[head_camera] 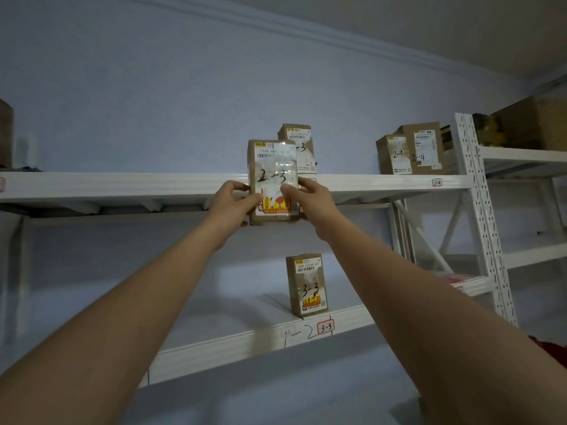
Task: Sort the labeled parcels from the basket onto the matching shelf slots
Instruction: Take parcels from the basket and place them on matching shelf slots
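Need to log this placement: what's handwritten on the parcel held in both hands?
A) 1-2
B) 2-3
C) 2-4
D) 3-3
B: the parcel, gripped by the left hand and right hand, reads 2-3 in black marker on its front, raised at the upper shelf.

We see two long arms that come up from the bottom corners, and both are bare all the way, with no sleeves on them. The left hand (233, 200) and the right hand (307, 197) have no gloves, no rings and no watch or band at the wrists. The fingers are short and rounded with plain short nails, and we cannot see any other part of the person.
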Motion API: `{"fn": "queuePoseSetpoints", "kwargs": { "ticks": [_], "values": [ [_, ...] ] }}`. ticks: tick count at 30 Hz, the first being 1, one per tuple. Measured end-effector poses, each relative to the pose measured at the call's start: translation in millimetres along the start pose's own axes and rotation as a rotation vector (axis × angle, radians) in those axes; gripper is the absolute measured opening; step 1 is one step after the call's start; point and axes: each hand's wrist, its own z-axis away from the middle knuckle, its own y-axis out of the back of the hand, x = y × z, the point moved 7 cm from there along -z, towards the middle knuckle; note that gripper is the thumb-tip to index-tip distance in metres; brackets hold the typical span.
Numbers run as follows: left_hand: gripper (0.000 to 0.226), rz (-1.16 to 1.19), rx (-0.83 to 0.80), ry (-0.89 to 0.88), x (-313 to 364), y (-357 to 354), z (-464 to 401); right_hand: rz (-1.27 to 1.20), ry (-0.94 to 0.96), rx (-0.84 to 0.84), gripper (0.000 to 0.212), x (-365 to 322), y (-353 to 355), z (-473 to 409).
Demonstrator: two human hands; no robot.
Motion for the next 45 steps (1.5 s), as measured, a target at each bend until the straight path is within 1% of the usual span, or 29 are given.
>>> {"fn": "queuePoseSetpoints", "kwargs": {
  "ticks": [4, 8, 10, 11, 14, 17, 21, 26, 27, 29, 32, 35, 38, 43, 45],
  "values": [
    [0.029, 0.007, 0.067, -0.073, 16, -4, -45, 0.084, 0.105, 0.088, 0.037, -14, 6, -44],
    [0.033, -0.016, 0.072, -0.16, 34, -3, -93, 0.104, 0.189, 0.17, 0.031, -31, 7, -92],
    [0.035, -0.04, 0.082, -0.193, 39, 0, -115, 0.126, 0.221, 0.16, 0.025, -36, 4, -116],
    [0.035, -0.044, 0.093, -0.205, 39, 1, -126, 0.141, 0.234, 0.147, 0.025, -37, 3, -127],
    [0.033, -0.067, 0.125, -0.217, 34, 3, -153, 0.204, 0.258, 0.111, 0.036, -30, -2, -158],
    [0.033, -0.125, 0.145, -0.201, 22, -2, -170, 0.222, 0.269, 0.06, 0.04, -15, -4, -176],
    [0.038, -0.241, 0.162, -0.18, 3, -15, -187, 0.23, 0.253, 0.041, 0.039, 13, -1, -195],
    [0.037, -0.432, 0.161, -0.136, -2, -22, -201, 0.357, 0.323, 0.056, 0.035, 24, 1, -211],
    [0.037, -0.447, 0.161, -0.125, -2, -22, -203, 0.377, 0.326, 0.07, 0.037, 25, 2, -214],
    [0.039, -0.464, 0.155, -0.111, -3, -23, -204, 0.409, 0.324, 0.095, 0.047, 26, 3, -218],
    [0.047, -0.548, 0.141, -0.092, -5, -27, -202, 0.48, 0.333, 0.119, 0.055, 25, 2, -221],
    [0.051, -0.596, 0.137, -0.094, -6, -29, -201, 0.554, 0.347, 0.155, 0.053, 24, 3, -219],
    [0.049, -0.643, 0.136, -0.105, -7, -30, -201, 0.616, 0.389, 0.181, 0.045, 23, 2, -215],
    [0.047, -0.704, 0.165, -0.111, -11, -31, -203, 0.666, 0.41, 0.202, 0.049, 24, -2, -216],
    [0.047, -0.731, 0.182, -0.115, -12, -30, -204, 0.7, 0.412, 0.208, 0.042, 25, -4, -218]
  ]
}}
